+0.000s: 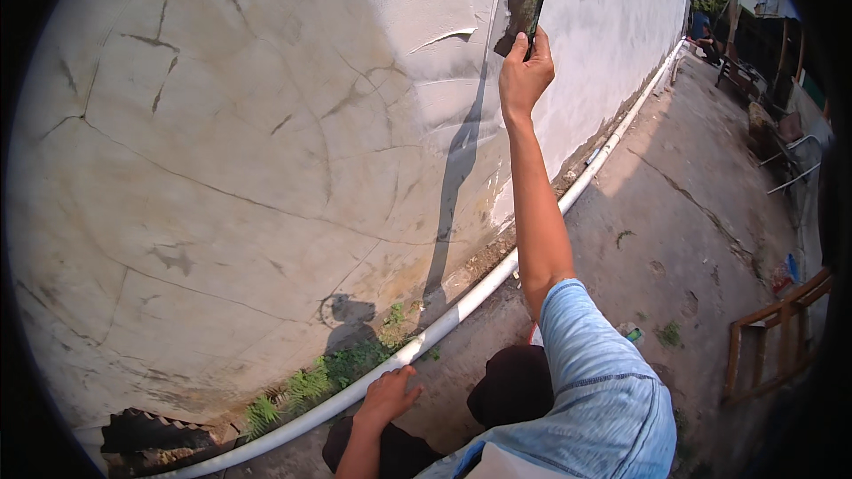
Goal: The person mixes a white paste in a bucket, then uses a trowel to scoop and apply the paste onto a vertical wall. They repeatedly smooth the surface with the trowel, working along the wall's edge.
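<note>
My right hand [526,80] is raised with the arm stretched out, its fingers closed round the lower edge of a flat, dark rectangular scraper blade [518,13] with whitish smears along one side. The blade is up at the wall [222,160]; I cannot tell whether its edge touches. Just left of it lies a patch of thick, wet-looking white plaster [426,13] with ridges. Low down, my left hand [388,396] rests by my knee near the white pipe [461,306]. It holds nothing and its fingers are loosely apart.
Cracks cross the bare grey wall on the left; whiter coating covers it on the right. The pipe runs along the wall's foot, beside green plants [311,383]. A wooden frame [781,337] stands at the right of the concrete path [657,239]. Far off, a person [707,44] crouches.
</note>
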`<state>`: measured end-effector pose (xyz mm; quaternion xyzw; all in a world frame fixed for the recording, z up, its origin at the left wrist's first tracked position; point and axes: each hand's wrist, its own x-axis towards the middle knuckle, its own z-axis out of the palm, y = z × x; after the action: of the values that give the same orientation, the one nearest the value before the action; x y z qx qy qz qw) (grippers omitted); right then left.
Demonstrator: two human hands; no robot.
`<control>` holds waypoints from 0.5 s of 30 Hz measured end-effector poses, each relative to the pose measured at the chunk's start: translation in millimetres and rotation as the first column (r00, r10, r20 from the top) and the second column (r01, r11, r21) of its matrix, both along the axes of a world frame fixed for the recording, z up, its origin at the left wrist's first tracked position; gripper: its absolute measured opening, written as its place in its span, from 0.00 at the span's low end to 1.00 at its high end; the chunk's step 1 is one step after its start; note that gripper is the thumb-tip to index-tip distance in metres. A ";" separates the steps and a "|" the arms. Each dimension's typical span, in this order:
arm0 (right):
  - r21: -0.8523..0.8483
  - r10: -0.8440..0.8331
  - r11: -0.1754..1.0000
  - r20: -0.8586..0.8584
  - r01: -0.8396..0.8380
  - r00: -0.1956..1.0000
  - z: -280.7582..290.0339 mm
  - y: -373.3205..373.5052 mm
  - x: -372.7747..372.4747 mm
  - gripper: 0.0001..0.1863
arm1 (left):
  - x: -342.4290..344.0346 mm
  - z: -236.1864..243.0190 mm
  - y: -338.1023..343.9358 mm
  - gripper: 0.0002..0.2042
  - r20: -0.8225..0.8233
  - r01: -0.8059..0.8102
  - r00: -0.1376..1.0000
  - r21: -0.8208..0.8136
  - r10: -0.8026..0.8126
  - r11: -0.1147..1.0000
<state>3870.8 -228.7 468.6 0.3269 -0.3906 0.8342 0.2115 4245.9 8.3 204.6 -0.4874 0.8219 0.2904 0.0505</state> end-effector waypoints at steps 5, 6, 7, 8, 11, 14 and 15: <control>0.070 -0.038 0.997 -0.014 0.039 0.999 13.0 -3.7 25.1 0.14 | 7.4 1.1 2.2 0.20 -0.011 -0.012 1.000 -0.004 0.012 1.000; 0.084 -0.053 0.995 -0.028 0.055 0.998 18.1 0.5 33.6 0.14 | 6.2 4.1 2.5 0.20 -0.013 -0.017 1.000 0.007 0.017 1.000; 0.068 -0.051 0.996 -0.061 0.055 0.997 22.3 3.9 42.7 0.13 | 5.1 7.2 2.5 0.20 -0.015 -0.021 1.000 0.018 0.021 1.000; 0.052 -0.050 0.997 -0.094 0.055 0.994 26.6 7.4 53.5 0.13 | 4.3 10.0 2.8 0.20 -0.016 -0.022 1.000 0.017 0.022 1.000; 0.050 -0.004 0.999 -0.222 0.016 0.975 33.0 21.0 86.7 0.14 | 0.1 13.3 2.6 0.20 -0.024 -0.007 1.000 0.004 0.007 1.000; -0.024 0.069 0.996 -0.461 -0.091 0.884 18.0 31.5 129.2 0.21 | 0.3 9.7 2.6 0.19 -0.020 0.017 1.000 -0.015 -0.017 1.000; -0.056 0.011 0.997 -0.569 -0.052 0.822 9.7 31.9 142.3 0.24 | -1.5 8.7 0.7 0.19 -0.018 0.026 0.999 -0.018 -0.026 0.999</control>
<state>4013.1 -196.8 478.3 0.5593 -0.2756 0.7155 0.3152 4244.4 9.0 213.3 -0.4744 0.8312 0.2868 0.0422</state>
